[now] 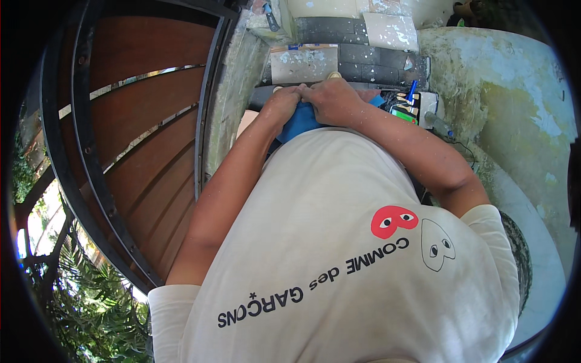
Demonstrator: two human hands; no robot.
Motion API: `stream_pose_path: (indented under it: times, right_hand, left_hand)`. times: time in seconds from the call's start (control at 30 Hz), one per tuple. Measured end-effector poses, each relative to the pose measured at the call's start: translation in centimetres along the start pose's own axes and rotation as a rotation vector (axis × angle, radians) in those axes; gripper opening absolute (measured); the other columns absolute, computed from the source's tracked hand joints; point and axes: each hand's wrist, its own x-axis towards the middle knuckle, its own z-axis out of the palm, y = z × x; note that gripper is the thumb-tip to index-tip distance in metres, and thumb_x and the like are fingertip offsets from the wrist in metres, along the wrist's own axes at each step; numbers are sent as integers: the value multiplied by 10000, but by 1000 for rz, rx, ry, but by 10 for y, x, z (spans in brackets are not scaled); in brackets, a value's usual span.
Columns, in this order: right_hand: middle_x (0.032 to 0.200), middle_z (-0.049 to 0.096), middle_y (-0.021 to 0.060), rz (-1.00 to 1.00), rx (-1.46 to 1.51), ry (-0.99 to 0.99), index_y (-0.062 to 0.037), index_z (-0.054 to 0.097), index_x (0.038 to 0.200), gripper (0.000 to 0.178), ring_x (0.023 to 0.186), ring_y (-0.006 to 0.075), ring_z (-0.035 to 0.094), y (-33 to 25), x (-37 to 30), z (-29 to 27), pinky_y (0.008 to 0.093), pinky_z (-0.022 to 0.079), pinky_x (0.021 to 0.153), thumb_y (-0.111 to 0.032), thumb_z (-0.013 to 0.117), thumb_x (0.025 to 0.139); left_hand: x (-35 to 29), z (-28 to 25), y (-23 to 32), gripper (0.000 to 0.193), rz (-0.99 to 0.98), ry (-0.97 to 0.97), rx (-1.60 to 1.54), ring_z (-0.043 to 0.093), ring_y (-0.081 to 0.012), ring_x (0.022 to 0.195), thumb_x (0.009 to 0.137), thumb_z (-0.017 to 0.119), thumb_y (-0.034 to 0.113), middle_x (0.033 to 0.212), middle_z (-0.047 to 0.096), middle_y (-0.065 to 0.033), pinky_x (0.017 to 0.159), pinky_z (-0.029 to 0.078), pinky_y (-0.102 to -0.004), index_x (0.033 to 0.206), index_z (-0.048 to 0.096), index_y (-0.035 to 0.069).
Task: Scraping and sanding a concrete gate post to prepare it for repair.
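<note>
My left hand point(283, 106) and my right hand point(333, 100) meet in front of my waist, fingertips touching or nearly so. The fingers of both hands are curled closed, and whatever they pinch is too small or hidden to make out. Right below them lies blue cloth point(301, 124), partly covered by my shirt; I cannot tell whether the fingers grip it. Pale dust or paint specks dot both forearms.
To the right are paintbrushes point(404, 100), a blue-handled tool point(413, 89) and a bottle point(437, 123) beside a peeling wall point(514, 91). Cardboard point(304, 65) lies on the speckled dark floor covering point(381, 60). A slatted brown gate point(145, 115) stands left; a tool point(270, 18) rests on a ledge.
</note>
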Motion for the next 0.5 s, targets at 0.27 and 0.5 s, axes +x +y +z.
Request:
stream_pose_path:
  times: [0.27, 0.5]
  right_hand:
    - [770, 667, 124, -168, -19, -102, -34, 645, 1064, 326, 708, 295, 669, 29, -29, -12, 426, 515, 624, -123, 607, 752]
    - [767, 655, 175, 29, 177, -27, -103, 665, 897, 130, 742, 388, 622, 55, -17, -59, 485, 479, 639, -175, 568, 848]
  left_hand:
    - [-2, 51, 1, 214, -90, 60, -162, 585, -136, 833, 930, 534, 262, 942, 630, -40, 768, 475, -294, 989, 660, 99]
    - [-8, 44, 18, 434, 346, 226, 144, 611, -230, 1022, 968, 514, 410, 1091, 669, -159, 931, 439, -327, 1179, 637, 50]
